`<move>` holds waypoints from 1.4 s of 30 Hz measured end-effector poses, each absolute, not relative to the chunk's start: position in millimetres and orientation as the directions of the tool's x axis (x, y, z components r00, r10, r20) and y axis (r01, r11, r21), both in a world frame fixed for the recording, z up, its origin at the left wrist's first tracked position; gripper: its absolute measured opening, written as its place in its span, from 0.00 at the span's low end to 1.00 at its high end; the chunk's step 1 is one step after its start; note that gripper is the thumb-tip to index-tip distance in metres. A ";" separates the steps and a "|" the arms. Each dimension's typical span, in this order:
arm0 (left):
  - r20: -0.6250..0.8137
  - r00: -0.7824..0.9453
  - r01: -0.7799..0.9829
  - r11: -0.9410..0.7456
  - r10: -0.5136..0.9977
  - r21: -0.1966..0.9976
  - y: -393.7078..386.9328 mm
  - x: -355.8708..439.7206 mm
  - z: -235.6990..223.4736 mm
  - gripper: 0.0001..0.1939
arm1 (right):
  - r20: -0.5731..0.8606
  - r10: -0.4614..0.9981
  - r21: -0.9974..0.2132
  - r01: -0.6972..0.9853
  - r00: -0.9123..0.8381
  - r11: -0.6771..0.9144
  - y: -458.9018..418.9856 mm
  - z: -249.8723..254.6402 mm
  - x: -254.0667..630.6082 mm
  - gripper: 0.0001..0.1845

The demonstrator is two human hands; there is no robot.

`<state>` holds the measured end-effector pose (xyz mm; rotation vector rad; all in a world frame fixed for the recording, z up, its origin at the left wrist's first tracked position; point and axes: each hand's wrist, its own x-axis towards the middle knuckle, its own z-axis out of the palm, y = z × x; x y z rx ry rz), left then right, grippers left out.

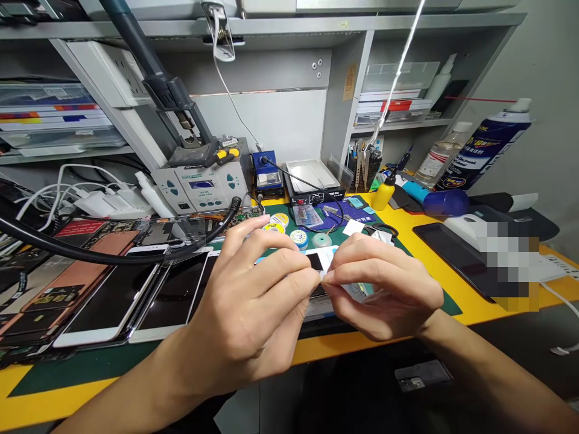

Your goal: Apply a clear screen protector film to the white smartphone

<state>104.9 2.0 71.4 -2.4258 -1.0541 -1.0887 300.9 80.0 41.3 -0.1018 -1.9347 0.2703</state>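
My left hand (246, 304) and my right hand (384, 286) meet above the green mat (425, 295), their fingertips pinching a small white film strip (326, 260). A black rectangular piece (314, 261) lies against the strip, and I cannot tell whether it is attached. Beneath my fingers sits a dark, flat device with a metallic edge (319, 307), mostly hidden by my hands. Several phones with their screens showing (108, 301) lie to the left of my left hand. Small round solder spools (298, 239) stand just beyond my fingers.
A black hose (108, 256) crosses above the phones. Behind stand a soldering station (199, 190), a hot-air handle (165, 87), and a blue power unit (266, 172). A spray can (484, 144), a yellow bottle (383, 193), and a black tablet (456, 256) occupy the yellow bench at right.
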 end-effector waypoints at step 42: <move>0.718 0.445 0.664 -0.735 0.535 0.136 3.9 104.1 70.4 0.10 | 0.853 0.313 -0.432 -0.230 -0.418 0.872 80.9 38.1 301.0 0.13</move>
